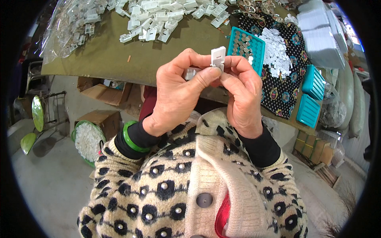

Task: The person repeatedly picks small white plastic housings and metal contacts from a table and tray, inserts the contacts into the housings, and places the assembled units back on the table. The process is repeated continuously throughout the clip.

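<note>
- over the near edge of the bench (111,59), both hands meet around a small white plastic clip (218,55).
- left hand (176,95): grip clenched on the clip, thumb pressing its lower part, and more white pieces tucked in the palm.
- right hand (244,93): fingertips pinch the same clip from the other side.
- just beyond the clip, a teal tray (258,45) of small metal pieces rests at the edge of a dotted black cloth (283,91).
- at the far edge, a heap of white clips (158,18) spreads out.
- near the left corner, a clear bag (67,27) holds more.
</note>
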A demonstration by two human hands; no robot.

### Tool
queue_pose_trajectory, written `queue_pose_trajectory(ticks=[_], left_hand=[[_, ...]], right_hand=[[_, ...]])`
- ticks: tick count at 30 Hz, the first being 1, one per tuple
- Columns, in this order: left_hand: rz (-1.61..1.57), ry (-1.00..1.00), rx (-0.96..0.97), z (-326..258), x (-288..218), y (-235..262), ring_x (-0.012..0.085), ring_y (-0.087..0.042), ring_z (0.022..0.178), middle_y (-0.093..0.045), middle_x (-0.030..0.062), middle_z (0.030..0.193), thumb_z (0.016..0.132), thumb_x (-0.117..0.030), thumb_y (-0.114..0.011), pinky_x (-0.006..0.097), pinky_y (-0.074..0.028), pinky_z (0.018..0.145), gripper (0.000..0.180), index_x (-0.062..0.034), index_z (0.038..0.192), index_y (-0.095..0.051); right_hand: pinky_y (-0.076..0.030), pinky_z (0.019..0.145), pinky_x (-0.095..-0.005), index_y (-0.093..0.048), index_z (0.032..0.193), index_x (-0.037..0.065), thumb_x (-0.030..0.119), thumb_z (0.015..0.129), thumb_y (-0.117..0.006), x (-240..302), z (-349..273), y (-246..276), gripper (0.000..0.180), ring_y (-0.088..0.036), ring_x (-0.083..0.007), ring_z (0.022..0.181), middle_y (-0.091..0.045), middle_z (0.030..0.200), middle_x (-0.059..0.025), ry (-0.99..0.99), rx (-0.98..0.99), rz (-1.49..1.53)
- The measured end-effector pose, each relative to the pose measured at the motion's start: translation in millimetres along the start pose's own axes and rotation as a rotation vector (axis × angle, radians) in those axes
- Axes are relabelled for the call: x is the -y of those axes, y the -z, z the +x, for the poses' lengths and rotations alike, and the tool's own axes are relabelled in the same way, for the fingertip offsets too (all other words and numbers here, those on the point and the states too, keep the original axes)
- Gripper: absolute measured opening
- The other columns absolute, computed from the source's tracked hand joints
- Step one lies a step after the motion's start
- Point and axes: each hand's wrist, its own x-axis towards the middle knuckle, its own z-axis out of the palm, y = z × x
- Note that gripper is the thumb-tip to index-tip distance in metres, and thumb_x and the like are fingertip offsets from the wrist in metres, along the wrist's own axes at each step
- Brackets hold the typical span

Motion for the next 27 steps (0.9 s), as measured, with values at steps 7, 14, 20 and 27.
queue_pose_trajectory(ticks=[7,14,20,27], left_hand=[[0.205,-0.162,0.048,-5.0,8.2,3.0,0.0027,-0.048,0.068,-0.056,-0.0045,0.078,0.083,0.001,-0.073,0.02,-0.04,0.059,0.014,-0.0009,0.096,-0.069],[-0.214,0.173,0.005,-10.4,6.4,0.0,0.0088,-0.061,0.074,-0.066,0.0026,0.088,0.087,-0.002,-0.071,0.021,-0.052,0.069,0.018,0.0016,0.105,-0.068],[-0.299,0.418,0.066,-5.4,-0.8,5.5,0.0157,-0.066,0.08,-0.067,0.0093,0.095,0.089,-0.002,-0.065,0.036,-0.06,0.076,0.027,0.004,0.116,-0.06],[-0.249,0.443,0.031,1.4,-0.9,4.2,0.0083,-0.055,0.067,-0.066,0.0058,0.092,0.091,-0.004,-0.063,0.026,-0.049,0.059,0.021,0.0027,0.11,-0.061]], right_hand=[[-0.044,0.087,-0.0261,-0.056,0.106,-0.002,-0.002,0.085,-0.051,-4.1,-4.2,0.3,0.021,-0.058,-0.012,0.092,-0.063,0.099,-0.007,0.043,-0.011,-0.051],[-0.047,0.067,-0.0249,-0.058,0.096,-0.001,-0.003,0.085,-0.055,0.8,-5.3,10.4,0.011,-0.056,-0.0093,0.076,-0.059,0.085,-0.0036,0.032,-0.029,-0.166],[-0.05,0.065,-0.0362,-0.064,0.09,0.001,0.005,0.089,-0.062,3.4,45.0,62.6,0.005,-0.061,-0.0288,0.072,-0.06,0.082,-0.0123,0.787,-0.325,-1.263],[-0.049,0.067,-0.0368,-0.066,0.09,0.002,0.006,0.087,-0.062,-5.6,62.3,88.8,0.007,-0.062,-0.0279,0.076,-0.061,0.085,-0.0109,0.625,-0.104,-1.342]])
